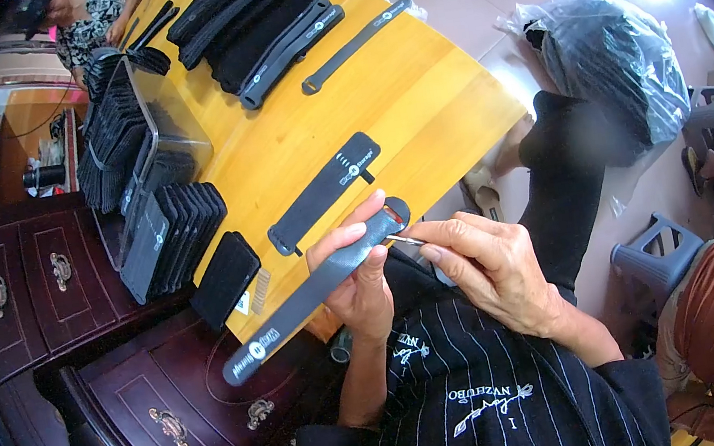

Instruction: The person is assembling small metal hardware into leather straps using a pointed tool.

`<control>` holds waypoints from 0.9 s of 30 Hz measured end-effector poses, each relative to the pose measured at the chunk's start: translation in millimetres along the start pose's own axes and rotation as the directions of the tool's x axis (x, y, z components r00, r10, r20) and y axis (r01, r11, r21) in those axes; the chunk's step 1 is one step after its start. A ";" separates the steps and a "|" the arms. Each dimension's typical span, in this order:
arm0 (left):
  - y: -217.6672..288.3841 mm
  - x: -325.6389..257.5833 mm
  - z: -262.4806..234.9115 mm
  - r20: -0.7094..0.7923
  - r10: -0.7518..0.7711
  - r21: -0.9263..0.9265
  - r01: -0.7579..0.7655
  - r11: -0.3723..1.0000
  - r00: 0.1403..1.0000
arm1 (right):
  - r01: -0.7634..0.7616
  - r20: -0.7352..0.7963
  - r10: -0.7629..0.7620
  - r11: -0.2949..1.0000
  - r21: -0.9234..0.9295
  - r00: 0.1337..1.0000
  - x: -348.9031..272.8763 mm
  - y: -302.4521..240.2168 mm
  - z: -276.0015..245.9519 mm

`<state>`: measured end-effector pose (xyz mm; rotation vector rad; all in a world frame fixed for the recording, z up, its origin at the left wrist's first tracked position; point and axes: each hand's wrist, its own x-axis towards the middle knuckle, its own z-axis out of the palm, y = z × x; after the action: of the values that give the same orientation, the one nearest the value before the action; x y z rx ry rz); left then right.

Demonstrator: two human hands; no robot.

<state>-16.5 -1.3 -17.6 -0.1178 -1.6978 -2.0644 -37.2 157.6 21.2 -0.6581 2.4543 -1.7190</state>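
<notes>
Hands (364, 303) (501, 273) hold white-lettered strap (312, 295), tool (405, 240).

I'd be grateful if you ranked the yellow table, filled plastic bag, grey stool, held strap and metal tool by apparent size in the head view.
1. Yellow table
2. Filled plastic bag
3. Held strap and grey stool: too alike to rank
4. Metal tool, partly hidden
</notes>
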 end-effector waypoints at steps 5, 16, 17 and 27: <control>-2.7 1.7 -9.8 0.077 0.143 0.185 -0.155 0.970 0.987 | -0.004 -0.039 0.006 0.999 0.052 0.999 0.3 -2.3 0.9; 18.9 7.8 -25.2 0.256 0.285 0.465 -0.376 0.801 0.924 | 0.075 -0.002 -0.076 0.985 -0.153 0.997 4.2 -8.1 -5.1; 20.3 8.4 -25.2 0.293 0.288 0.466 -0.400 0.789 0.911 | 0.091 0.002 -0.092 0.975 -0.203 0.996 4.5 -8.9 -5.6; 20.4 12.7 -30.5 0.532 0.336 0.576 -0.623 0.529 0.777 | -0.289 0.134 0.256 0.869 0.402 0.957 0.7 16.1 16.5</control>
<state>-12.9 -36.5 -1.8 -0.6708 -2.2556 -0.8571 -37.8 147.3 0.6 -0.3032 1.9145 -1.9612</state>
